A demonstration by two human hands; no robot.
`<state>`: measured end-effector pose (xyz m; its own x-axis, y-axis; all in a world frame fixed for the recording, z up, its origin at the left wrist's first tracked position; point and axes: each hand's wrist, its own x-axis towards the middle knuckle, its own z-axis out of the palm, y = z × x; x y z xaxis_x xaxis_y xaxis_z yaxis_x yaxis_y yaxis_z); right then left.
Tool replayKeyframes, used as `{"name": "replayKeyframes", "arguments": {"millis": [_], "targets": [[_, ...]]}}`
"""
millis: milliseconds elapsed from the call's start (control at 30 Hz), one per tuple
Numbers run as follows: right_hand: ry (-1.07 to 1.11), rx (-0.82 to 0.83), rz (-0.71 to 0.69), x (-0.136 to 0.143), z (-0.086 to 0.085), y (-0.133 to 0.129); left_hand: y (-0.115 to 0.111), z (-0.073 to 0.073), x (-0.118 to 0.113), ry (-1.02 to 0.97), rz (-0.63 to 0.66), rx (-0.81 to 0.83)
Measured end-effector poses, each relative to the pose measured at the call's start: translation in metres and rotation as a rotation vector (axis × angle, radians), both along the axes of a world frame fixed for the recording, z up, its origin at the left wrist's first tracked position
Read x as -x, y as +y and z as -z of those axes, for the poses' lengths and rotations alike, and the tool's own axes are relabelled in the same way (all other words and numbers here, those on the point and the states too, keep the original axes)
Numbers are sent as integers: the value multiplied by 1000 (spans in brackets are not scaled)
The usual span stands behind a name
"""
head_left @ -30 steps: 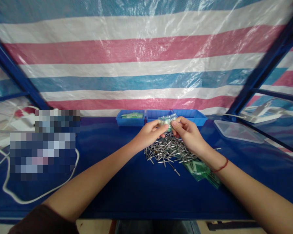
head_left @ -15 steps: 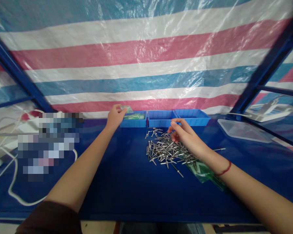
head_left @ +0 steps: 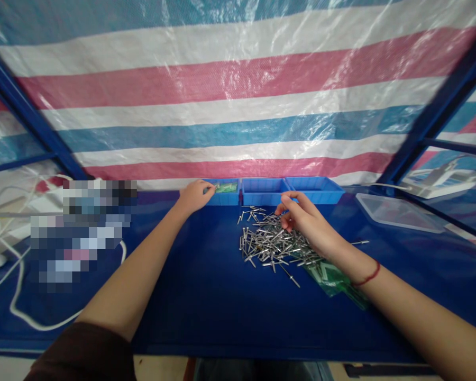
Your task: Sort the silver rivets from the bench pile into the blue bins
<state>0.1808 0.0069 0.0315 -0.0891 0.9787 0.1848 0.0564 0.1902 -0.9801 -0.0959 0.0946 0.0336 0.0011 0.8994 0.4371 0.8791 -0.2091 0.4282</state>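
Observation:
My left hand [head_left: 196, 196] reaches over the left blue bin [head_left: 224, 199], its fingers closed at the edge of a small green-and-clear plastic bag [head_left: 227, 187] that lies in the bin. Part of the bag's edge is hidden by the fingers. My right hand [head_left: 297, 214], a red cord round the wrist, hovers at the upper right of a pile of silver blind rivets [head_left: 269, 243]. Its fingers curl in towards the thumb; anything between them is too small to make out. Under my right forearm lies a green plastic bag [head_left: 331, 280], touching the pile.
Two more blue bins, a middle one [head_left: 264, 199] and a right one [head_left: 317, 197], stand in line along the back. A clear plastic lid [head_left: 399, 212] lies at the right. White cables [head_left: 24, 312] run across the left side. Striped sheeting [head_left: 238, 121] hangs behind the blue table [head_left: 206, 307].
My left hand has lowered the small bag from above the left bin into it, moving slightly right. My right hand stays over the rivets, almost unmoved.

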Motion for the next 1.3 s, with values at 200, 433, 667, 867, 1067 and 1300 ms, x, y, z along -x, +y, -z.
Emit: {"name": "replayKeyframes", "arguments": {"millis": [200, 433, 667, 867, 1067, 1300], "targets": [[89, -98, 175, -12, -13, 6, -17, -8, -30, 132, 140, -192], [83, -167, 274, -25, -16, 16, -90, -7, -122, 209, 989, -173], [40, -182, 239, -22, -13, 14, -132, 31, -171, 349, 991, -243], [-26, -211, 211, -22, -8, 16, -124, 30, -168, 277, 919, -235], [-52, -210, 180, -24, -8, 18, -112, 19, -160, -86, 774, -143], [-86, -129, 56, -20, -9, 14, -73, 21, -138, -704, 551, 67]]}}
